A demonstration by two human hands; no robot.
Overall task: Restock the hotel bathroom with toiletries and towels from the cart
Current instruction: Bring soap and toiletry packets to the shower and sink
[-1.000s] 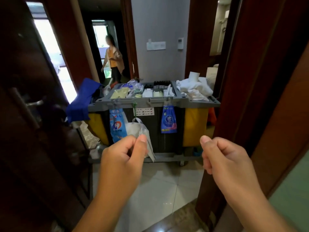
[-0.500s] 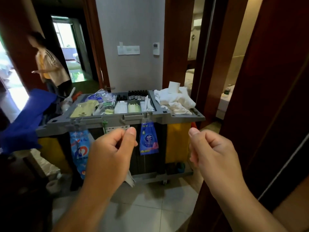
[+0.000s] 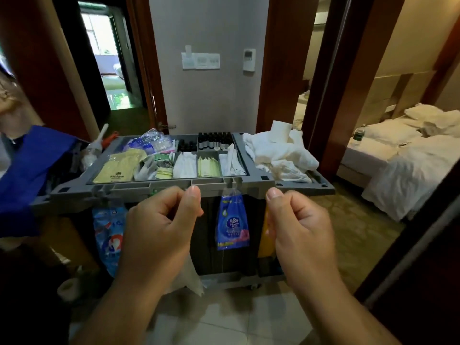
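Restocking looks barely begun to me: nothing is off the cart (image 3: 139, 189) yet, and both hands hover empty before it. The left hand (image 3: 159, 227) and right hand (image 3: 301, 227) are curled into loose fists, thumbs on top, gripping nothing, just short of the grey moulded-plastic rim. At twelve o'clock the tray's compartments hold small dark bottles (image 3: 214, 141) and flat white and pale-green sachets (image 3: 209, 166). At one o'clock lie the towels (image 3: 276, 153), white, rumpled and soft, with a toilet roll (image 3: 280, 128) standing behind. A glossy blue tissue pack (image 3: 232, 225) hangs between the hands.
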